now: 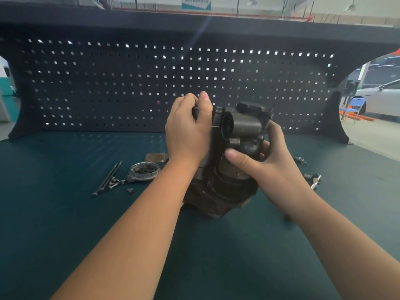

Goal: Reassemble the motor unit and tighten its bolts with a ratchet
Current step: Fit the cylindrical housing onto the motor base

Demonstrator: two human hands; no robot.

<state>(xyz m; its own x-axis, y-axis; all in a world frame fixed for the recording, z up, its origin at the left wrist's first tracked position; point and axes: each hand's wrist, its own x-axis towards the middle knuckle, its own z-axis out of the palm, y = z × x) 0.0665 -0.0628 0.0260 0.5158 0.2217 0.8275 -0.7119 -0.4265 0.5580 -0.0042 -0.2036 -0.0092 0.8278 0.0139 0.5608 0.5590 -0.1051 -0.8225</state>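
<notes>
At frame centre, the motor unit (225, 161) stands on the green mat (65, 213). The left hand (187, 131) grips its top edge; the right hand (266, 161) clasps its right side. Tilting it could let the heavy housing slip onto the loose bolts (108, 179) at left.

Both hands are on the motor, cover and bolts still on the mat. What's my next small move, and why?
Probably set the motor down steady, then free the left hand for the round cover: both hands grip the motor, including the right hand.
</notes>
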